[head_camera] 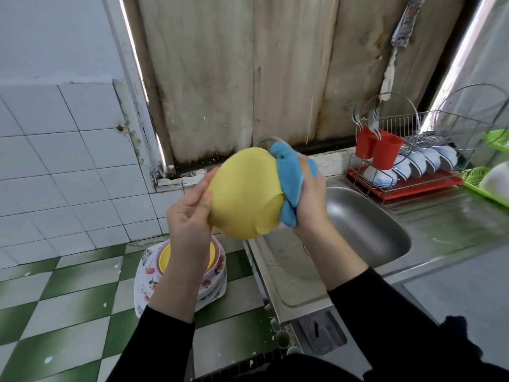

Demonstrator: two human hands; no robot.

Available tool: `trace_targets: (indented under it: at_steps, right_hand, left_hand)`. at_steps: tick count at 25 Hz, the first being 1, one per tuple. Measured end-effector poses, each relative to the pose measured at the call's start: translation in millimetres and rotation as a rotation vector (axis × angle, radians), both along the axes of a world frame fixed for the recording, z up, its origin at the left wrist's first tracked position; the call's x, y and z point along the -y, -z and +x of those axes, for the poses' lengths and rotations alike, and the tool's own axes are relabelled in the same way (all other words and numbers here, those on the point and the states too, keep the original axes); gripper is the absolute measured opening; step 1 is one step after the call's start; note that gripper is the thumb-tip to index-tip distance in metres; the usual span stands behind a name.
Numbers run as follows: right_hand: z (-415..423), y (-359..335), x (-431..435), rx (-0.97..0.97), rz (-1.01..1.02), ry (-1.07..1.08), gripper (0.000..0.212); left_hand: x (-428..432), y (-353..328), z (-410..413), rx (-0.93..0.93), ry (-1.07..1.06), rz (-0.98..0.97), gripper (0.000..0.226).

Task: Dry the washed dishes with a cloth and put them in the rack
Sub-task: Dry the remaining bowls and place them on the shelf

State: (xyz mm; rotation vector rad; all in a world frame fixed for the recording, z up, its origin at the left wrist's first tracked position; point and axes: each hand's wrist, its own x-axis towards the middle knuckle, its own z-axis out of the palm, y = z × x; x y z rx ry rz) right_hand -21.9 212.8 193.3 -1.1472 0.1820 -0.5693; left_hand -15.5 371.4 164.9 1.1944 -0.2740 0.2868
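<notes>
Head view: the yellow bowl point(245, 194) hangs mid-air left of the sink point(385, 238), well apart from the dish rack point(399, 172), left grip point(190, 213) holding its rim, right grip point(311, 194) clutching the blue cloth point(289, 175) against its base, so hard rubbing could pry the rim loose and drop it.

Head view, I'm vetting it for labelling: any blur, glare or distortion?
Head view: wide-angle bending curves the tiles and rack near the edges; daylight in the door gaps is blown out; bowl and cloth evenly lit, fairly sharp; sink shows soft sheen only.
</notes>
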Motion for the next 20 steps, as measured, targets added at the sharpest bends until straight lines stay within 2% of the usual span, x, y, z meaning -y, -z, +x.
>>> trace_targets:
  at_steps: [1,3,4,5,6,8,9,10,11,14,15,16,18,20]
  right_hand:
    - [-3.2,-6.7,2.1,0.088,-0.117,-0.041,0.013]
    - [-13.5,-8.0,-7.0,0.283,-0.515,-0.079,0.030]
    - [-16.9,-2.0,-12.6,0.343,-0.718,-0.091,0.036]
    - [-15.3,4.2,-13.2,0.353,-0.838,-0.053,0.037]
    - [-10.5,5.4,-11.2,0.315,-0.802,-0.030,0.033]
    - [2.1,-3.8,-3.5,0.115,-0.429,-0.045,0.017]
    - [5.0,-6.6,-2.4,0.046,-0.325,-0.050,0.011]
    - [5.2,-5.3,-3.5,0.044,-0.330,-0.035,0.008]
    - [2.2,-1.8,-7.2,0.090,-0.437,-0.001,0.009]
    - [-13.8,14.9,-22.3,0.566,-1.080,0.042,0.025]
    - [-12.2,12.0,-19.9,0.657,-1.172,0.024,0.027]
    - [-5.6,6.7,-17.1,0.653,-1.155,0.015,0.025]
    - [7.9,-15.6,-9.0,0.429,-0.851,-0.003,0.017]
    - [15.1,-24.3,-5.3,0.303,-0.696,-0.031,0.014]
  left_hand:
    - [2.6,-1.2,-4.5,0.103,-0.028,0.117,0.031]
    - [12.9,-1.4,-15.4,0.239,-0.102,0.234,0.035]
    - [18.2,0.0,-20.3,0.235,-0.150,0.223,0.035]
    - [22.2,1.3,-25.5,0.191,-0.185,0.172,0.035]
    - [24.3,3.6,-28.8,0.137,-0.201,0.112,0.035]
    - [25.2,5.3,-33.6,0.071,-0.214,0.051,0.035]
    - [25.3,4.6,-34.1,0.055,-0.224,0.058,0.035]
    - [26.7,2.4,-35.1,0.044,-0.219,0.055,0.034]
    - [28.0,0.5,-34.6,0.028,-0.204,0.030,0.034]
    - [25.4,-9.6,-28.2,-0.032,-0.130,-0.151,0.035]
    - [22.2,-13.1,-25.9,-0.031,-0.105,-0.181,0.035]
    - [19.4,-16.5,-24.3,-0.022,-0.089,-0.177,0.035]
    - [17.3,-22.9,-24.8,0.016,-0.094,-0.101,0.034]
    - [22.5,-29.9,-27.6,0.006,-0.126,-0.062,0.034]
